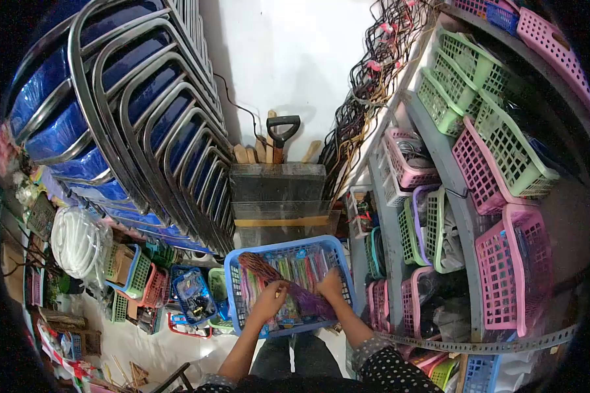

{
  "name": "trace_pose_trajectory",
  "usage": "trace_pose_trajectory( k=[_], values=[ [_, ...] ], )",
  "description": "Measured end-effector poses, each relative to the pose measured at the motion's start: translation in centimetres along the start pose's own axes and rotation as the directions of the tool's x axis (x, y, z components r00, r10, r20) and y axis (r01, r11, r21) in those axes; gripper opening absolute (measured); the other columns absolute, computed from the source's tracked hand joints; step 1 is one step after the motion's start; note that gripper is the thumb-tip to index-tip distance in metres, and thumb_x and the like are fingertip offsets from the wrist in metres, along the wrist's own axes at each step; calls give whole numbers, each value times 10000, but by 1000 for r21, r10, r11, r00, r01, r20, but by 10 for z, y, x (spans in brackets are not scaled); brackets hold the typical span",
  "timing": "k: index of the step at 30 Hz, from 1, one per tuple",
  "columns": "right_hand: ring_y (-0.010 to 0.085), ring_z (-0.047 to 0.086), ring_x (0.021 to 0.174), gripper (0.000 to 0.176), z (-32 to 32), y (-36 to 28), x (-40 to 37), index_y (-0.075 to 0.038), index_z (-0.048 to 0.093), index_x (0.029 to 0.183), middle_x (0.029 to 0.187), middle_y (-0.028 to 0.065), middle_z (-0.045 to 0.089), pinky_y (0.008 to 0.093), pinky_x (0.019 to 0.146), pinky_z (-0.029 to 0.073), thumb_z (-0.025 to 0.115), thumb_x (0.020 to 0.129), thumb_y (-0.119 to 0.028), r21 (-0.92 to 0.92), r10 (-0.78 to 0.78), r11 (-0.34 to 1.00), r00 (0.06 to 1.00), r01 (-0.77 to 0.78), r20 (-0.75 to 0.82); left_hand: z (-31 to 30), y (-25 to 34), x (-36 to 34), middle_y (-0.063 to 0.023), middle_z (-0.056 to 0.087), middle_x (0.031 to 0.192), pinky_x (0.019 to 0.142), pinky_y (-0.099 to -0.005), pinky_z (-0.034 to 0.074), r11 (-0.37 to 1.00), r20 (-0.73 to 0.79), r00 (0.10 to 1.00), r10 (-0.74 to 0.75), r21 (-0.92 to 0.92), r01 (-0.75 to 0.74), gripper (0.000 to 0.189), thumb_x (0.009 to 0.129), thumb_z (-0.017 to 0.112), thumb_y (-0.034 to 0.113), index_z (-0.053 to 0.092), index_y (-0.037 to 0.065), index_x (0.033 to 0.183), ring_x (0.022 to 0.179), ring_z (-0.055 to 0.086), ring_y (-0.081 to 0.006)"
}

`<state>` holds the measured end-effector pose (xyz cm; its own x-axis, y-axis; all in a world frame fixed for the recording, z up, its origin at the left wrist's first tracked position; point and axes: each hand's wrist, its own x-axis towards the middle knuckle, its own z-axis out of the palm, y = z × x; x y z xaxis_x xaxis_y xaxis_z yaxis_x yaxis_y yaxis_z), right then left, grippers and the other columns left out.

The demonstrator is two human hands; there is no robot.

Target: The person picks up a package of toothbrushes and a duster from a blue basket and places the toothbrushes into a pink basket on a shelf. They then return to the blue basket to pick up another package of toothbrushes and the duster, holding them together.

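Both hands work inside one blue basket [231, 283], which sits low and central above the person's legs, its open top tilted towards the camera so the contents show. A single net [294, 293], purple and orange, lies slantwise across it from the far left corner to the near right edge, over rows of bright flat packets [303, 267]. The packets are too many and too overlapped to count.

The left hand [269, 302] has its grip closed on the middle of the net, pinching the mesh up off the packets. The right hand [331, 286] rests on the net near the basket's right edge, seemingly pinning that end. Its back hides the fingers, so I cannot tell whether its grip is closed.

On the left, blue chairs [144, 111] are nested into one leaning stack to save floor. There are about nine, though the far frames crowd together. Against the back wall one black shovel handle [283, 123] stands upright among several wooden shafts.

The shelf [453, 171] on the right carries its baskets tipped on edge with mouths outward, so stock can be seen and reached. At least five are pink baskets [510, 278] and at least four are green baskets [512, 147]. Bundled cables [368, 78] hang from the shelf's upper left edge. Small floor baskets [137, 275] cluster on the floor at the left.
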<state>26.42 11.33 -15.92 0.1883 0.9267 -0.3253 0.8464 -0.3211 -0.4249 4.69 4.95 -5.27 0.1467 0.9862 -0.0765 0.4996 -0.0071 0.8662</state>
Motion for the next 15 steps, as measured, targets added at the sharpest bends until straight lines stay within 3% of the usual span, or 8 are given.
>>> trace_pose_trajectory(
  k=[3,5,6,7,9,10,13,15],
  values=[
    [403,493,1015,579,-34,-16,-20,69,425,1130,1100,281,488,418,868,413,634,624,-119,152,-114,980,990,126,-85,8,-20,6,-137,598,1004,805,-355,438,957,46,992,-121,-260,129,345,861,473,264,540,2,1073,924,574,-256],
    [411,484,1024,491,-69,-42,-44,52,464,1105,1140,254,485,421,870,412,609,660,-95,364,-355,855,929,369,-109,9,-37,8,-117,583,1063,845,-392,415,665,205,924,-323,-646,376,483,871,423,395,495,1,1142,969,546,-247],
    [411,484,1024,491,-72,-48,-54,52,464,1105,1140,254,485,421,870,412,609,660,-95,364,-356,854,928,372,-113,1,-34,6,-120,528,1172,894,-402,388,508,350,893,-285,-735,450,658,839,386,545,410,20,1235,1055,506,-276],
    [390,472,1061,435,-73,-55,-62,36,484,1088,1155,232,487,425,898,390,579,676,-65,285,-479,802,850,525,-219,-11,-25,3,-120,528,1172,894,-402,388,512,344,896,-281,-736,443,658,839,386,545,410,20,1235,1055,506,-276],
    [369,461,1097,386,-84,-74,-80,20,504,1071,1170,210,488,429,927,369,549,692,-36,187,-600,719,734,669,-318,-37,-5,-8,-159,460,1248,930,-420,370,-6,485,858,-168,-871,491,781,798,382,637,342,32,1290,1116,470,-305],
    [346,426,1148,425,-95,-87,-94,-31,497,1115,1194,179,482,458,967,321,539,692,-27,78,-694,675,667,734,-270,-47,-2,-14,-185,414,1283,962,-433,352,-96,481,873,-88,-876,473,837,777,377,675,293,38,1314,1151,442,-331],
    [304,390,1207,466,-97,-106,-114,-119,501,1157,1231,111,480,558,996,241,507,703,-16,-43,-812,569,552,821,-189,-71,15,-34,-196,411,1280,940,-456,377,-49,335,938,-92,-942,332,788,806,364,642,303,36,1306,1136,452,-344],
    [313,386,1203,467,-93,-112,-124,-135,501,1167,1237,109,473,599,980,228,505,713,-26,-192,-883,467,444,863,-151,-79,6,-47,-164,458,1239,883,-431,431,-80,323,926,-195,-946,313,618,857,444,484,347,42,1278,1072,507,-308]
  ],
)
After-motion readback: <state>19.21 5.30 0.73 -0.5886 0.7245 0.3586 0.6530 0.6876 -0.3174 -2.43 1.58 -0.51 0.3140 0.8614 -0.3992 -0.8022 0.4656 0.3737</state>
